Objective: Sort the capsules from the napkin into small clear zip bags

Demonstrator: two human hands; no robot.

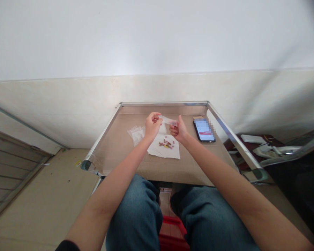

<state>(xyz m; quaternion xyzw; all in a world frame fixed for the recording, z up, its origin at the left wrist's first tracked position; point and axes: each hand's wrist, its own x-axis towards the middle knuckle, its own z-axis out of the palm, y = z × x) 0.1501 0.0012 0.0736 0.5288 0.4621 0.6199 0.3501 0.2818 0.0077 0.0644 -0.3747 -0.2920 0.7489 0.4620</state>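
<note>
A small clear plastic bag [167,120] is stretched between my two hands, above the far side of a white paper sheet [157,152]. My left hand [153,124] pinches one end of the bag. At its other end, my right hand [179,129] is closed on it, thumb pointing up. Something small and pinkish shows inside the bag near the right fingers. Below the hands, several small pink, brown and yellow pieces like pills or beads [166,143] lie loose on the paper. A stack of clear plastic bags [137,134] rests left of the sheet, close to my left forearm.
The table [115,146] has a cardboard-covered top and a raised metal frame [164,103] around its edges. A phone [204,130] lies toward the right side. Behind the table stands a wall [157,87]. A lower surface with assorted items [261,146] is off to the right.
</note>
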